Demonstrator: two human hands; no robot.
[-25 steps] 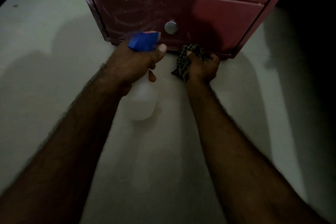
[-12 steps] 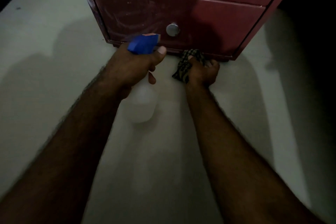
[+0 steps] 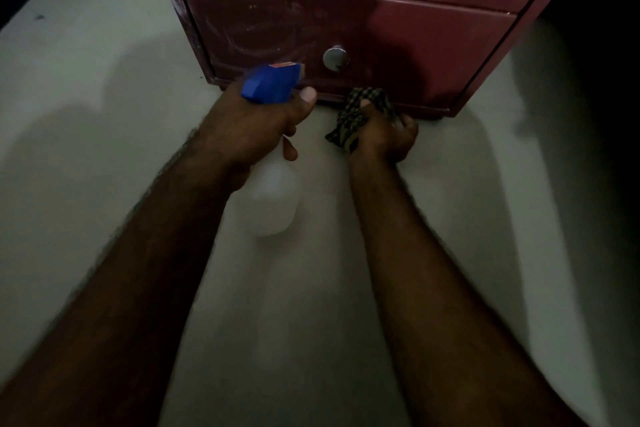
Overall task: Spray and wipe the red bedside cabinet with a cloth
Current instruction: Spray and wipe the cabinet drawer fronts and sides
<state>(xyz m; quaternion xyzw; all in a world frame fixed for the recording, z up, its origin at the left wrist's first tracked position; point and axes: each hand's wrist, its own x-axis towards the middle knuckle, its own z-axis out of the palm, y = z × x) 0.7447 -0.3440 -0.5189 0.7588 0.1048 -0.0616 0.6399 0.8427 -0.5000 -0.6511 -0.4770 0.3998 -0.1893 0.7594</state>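
Note:
The red bedside cabinet (image 3: 398,31) stands on the floor at the top of the head view, its lower drawer streaked and fitted with a round metal knob (image 3: 335,58). My left hand (image 3: 252,128) grips a spray bottle (image 3: 270,198) with a clear body and a blue trigger head (image 3: 273,83) that points at the drawer front. My right hand (image 3: 382,137) holds a bunched dark checked cloth (image 3: 360,107) against the cabinet's bottom edge, right of the bottle.
Pale floor (image 3: 104,114) spreads left of and below the cabinet. Deep shadow covers the right side (image 3: 595,114) and the top left corner. The room is dim.
Both hands and the view have shifted only slightly. The cloth hand stays low at the cabinet's base and the bottle keeps the same aim.

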